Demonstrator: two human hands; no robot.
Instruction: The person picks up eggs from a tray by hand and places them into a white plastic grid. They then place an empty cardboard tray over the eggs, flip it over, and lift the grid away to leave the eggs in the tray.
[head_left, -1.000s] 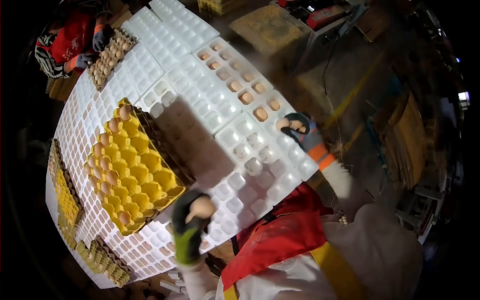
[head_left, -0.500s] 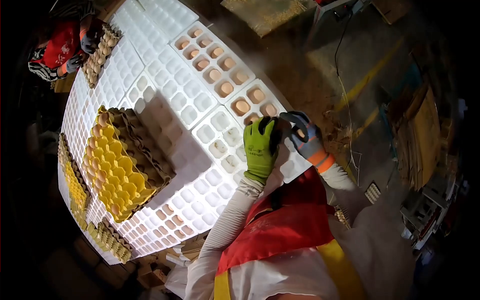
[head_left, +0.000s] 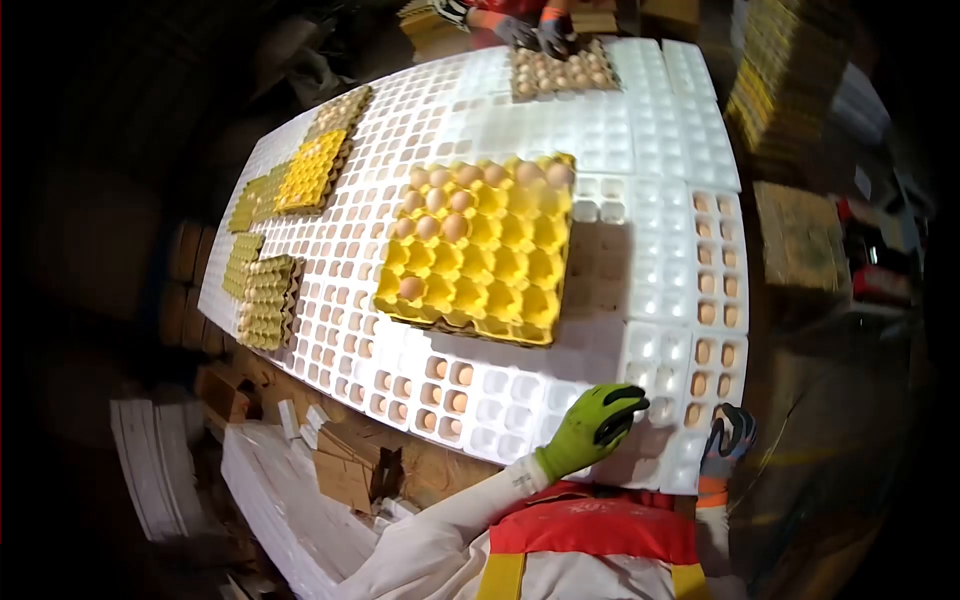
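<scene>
Left hand (head_left: 595,428) curled, over white trays (head_left: 658,362); right hand (head_left: 730,440) bent, alongside

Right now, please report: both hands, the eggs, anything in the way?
Left hand over white trays, grip unclear. Right hand at their edge, grip unclear. Eggs partly fill yellow tray. No obstruction visible.

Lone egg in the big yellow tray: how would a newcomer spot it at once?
Amid the broad spread of white trays stands a big yellow tray. Near its lower-left corner in the picture sits one brown egg. It stands alone, while the other eggs cluster in rows further up.
</scene>
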